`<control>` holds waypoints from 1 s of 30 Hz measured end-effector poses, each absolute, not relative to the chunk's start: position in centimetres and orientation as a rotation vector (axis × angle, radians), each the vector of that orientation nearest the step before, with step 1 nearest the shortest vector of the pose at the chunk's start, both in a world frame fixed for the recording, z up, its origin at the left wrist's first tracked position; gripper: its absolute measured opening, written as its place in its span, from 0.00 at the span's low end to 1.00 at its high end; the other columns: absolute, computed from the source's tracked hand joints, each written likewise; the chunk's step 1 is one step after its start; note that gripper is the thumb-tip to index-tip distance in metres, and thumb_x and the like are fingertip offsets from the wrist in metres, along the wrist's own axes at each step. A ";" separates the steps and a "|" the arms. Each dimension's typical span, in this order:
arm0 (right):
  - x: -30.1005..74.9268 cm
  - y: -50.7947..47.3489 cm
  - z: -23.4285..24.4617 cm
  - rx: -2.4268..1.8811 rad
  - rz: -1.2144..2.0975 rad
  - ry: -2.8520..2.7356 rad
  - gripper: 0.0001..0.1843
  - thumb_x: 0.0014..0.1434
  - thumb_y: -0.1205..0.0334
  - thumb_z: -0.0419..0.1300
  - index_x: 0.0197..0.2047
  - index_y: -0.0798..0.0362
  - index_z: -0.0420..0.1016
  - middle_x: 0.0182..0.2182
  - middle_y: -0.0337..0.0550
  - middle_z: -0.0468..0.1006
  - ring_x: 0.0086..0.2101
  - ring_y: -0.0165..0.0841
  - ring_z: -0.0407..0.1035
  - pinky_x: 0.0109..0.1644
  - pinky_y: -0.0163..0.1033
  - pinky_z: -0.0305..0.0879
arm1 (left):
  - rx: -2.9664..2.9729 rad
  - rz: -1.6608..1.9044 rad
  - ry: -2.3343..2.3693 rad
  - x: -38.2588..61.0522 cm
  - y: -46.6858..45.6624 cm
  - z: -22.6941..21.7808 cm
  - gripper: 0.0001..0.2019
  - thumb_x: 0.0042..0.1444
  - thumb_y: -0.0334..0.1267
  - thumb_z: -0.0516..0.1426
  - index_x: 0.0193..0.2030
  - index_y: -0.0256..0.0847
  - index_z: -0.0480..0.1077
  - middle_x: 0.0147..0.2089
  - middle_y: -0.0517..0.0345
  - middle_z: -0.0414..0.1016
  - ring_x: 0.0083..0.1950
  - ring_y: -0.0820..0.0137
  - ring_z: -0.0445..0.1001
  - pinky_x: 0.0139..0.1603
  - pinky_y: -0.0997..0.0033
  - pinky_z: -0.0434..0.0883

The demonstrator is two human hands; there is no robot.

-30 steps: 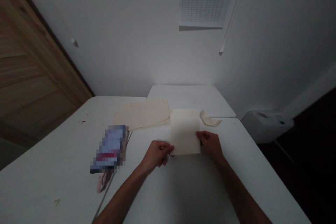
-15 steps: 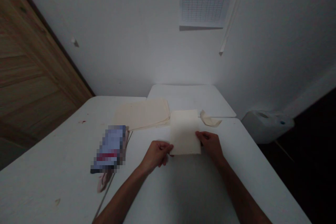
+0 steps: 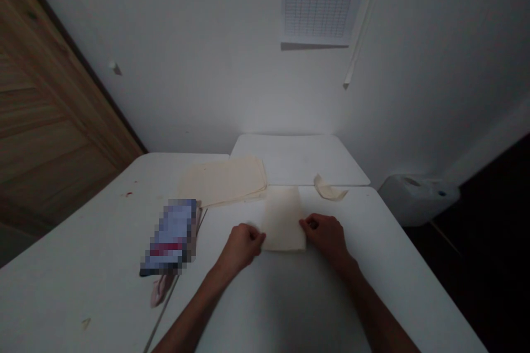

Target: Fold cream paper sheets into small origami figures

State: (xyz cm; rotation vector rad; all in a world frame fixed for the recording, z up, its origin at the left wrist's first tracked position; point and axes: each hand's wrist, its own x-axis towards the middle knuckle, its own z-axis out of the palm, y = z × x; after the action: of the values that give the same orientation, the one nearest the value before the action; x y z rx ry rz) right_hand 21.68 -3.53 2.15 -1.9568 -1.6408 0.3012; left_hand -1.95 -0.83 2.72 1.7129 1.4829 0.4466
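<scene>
A cream rectangular sheet (image 3: 284, 219), cloth or paper, is between my two hands over the white table. My left hand (image 3: 243, 242) pinches its lower left corner between thumb and fingers. At the sheet's right edge, my right hand (image 3: 325, 231) has another pinch on it. Just beyond, to the left, lies a stack of larger cream sheets (image 3: 226, 179). A curled cream scrap (image 3: 330, 190) rests past my right hand.
To the left, a blurred blue-and-red packet (image 3: 171, 237) lies over a pinkish cloth (image 3: 159, 289). The white table (image 3: 103, 242) has a seam and a few small marks. A whitish plastic container (image 3: 420, 198) stands off its right side. A printed chart (image 3: 323, 5) hangs on the wall.
The sheet has come slightly nearer and to the left, and looks narrower and flatter to the table. Both hands still pinch it. The view has shifted a little.
</scene>
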 end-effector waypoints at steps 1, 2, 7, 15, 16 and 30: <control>21.6 -3.6 2.1 -1.977 0.274 -1.677 0.14 0.57 0.49 0.58 0.28 0.46 0.79 0.25 0.40 0.81 0.28 0.36 0.74 0.31 0.37 0.60 | 1.805 0.460 1.505 -1.9 -0.8 2.8 0.18 0.54 0.44 0.55 0.17 0.37 0.70 0.17 0.56 0.71 0.17 0.73 0.65 0.22 0.74 0.58; 21.5 -3.6 2.1 -1.987 0.256 -1.707 0.14 0.57 0.49 0.58 0.28 0.46 0.79 0.25 0.40 0.81 0.28 0.36 0.74 0.31 0.37 0.60 | 1.892 0.475 1.530 -1.9 -0.8 2.8 0.17 0.54 0.42 0.55 0.18 0.37 0.70 0.18 0.56 0.72 0.20 0.72 0.67 0.25 0.74 0.59; 21.5 -3.7 1.8 -1.906 0.149 -1.753 0.10 0.59 0.53 0.58 0.36 0.47 0.77 0.32 0.40 0.80 0.31 0.34 0.73 0.34 0.36 0.63 | 2.042 0.396 1.699 -1.9 -1.2 3.0 0.12 0.53 0.42 0.57 0.23 0.39 0.74 0.26 0.52 0.76 0.27 0.68 0.71 0.29 0.72 0.58; 23.1 -3.5 0.7 -1.546 0.084 -2.022 0.11 0.63 0.65 0.53 0.42 0.49 0.77 0.39 0.42 0.80 0.39 0.35 0.72 0.46 0.38 0.66 | 2.020 0.366 1.731 -1.8 -1.2 3.0 0.12 0.54 0.43 0.57 0.24 0.40 0.75 0.28 0.51 0.76 0.29 0.66 0.71 0.30 0.72 0.58; 23.4 -3.5 0.5 -1.539 0.114 -2.054 0.12 0.63 0.65 0.53 0.41 0.48 0.78 0.38 0.41 0.81 0.38 0.34 0.72 0.45 0.38 0.66 | 2.013 0.374 1.729 -1.8 -1.2 3.0 0.12 0.53 0.43 0.57 0.24 0.40 0.75 0.28 0.51 0.76 0.28 0.66 0.71 0.30 0.72 0.58; 24.9 -5.9 2.0 -1.509 0.269 -2.217 0.29 0.52 0.50 0.65 0.57 0.48 0.70 0.49 0.45 0.77 0.47 0.42 0.66 0.52 0.47 0.63 | 2.015 0.472 1.659 -2.8 -0.1 2.0 0.14 0.51 0.45 0.59 0.21 0.39 0.71 0.22 0.56 0.72 0.24 0.70 0.68 0.27 0.72 0.56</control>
State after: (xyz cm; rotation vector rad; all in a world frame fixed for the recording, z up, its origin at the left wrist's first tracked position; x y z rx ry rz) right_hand 24.92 -5.92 2.03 -1.5092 -2.2169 0.2691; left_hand -2.82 -0.08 2.02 2.0154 1.6591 0.4721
